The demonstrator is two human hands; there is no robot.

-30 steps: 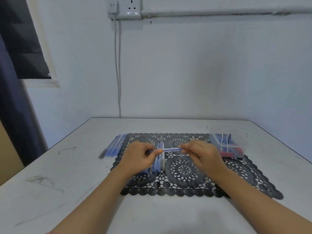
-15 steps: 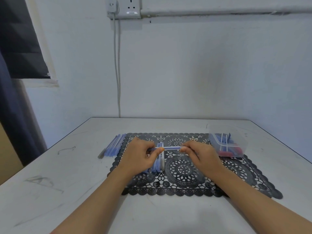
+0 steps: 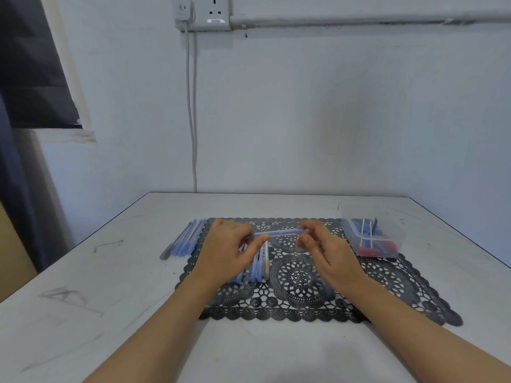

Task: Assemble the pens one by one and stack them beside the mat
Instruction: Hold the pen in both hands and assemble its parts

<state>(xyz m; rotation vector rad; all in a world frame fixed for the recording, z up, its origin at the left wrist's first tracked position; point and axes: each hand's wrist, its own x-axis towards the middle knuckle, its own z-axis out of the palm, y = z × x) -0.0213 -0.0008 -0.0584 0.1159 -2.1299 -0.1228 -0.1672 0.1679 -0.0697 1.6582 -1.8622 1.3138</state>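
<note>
A clear blue pen is held level above the black lace mat. My left hand pinches its left end and my right hand pinches its right end. Under my left hand several loose pen barrels lie on the mat, partly hidden. A stack of blue pens lies on the table just left of the mat.
A clear plastic box with blue and red pen parts stands at the mat's back right corner. The white table ends at a wall behind, where a cable hangs from a socket.
Both hands have lifted the pen slightly and it now lies more level between them. Nothing else has moved.
</note>
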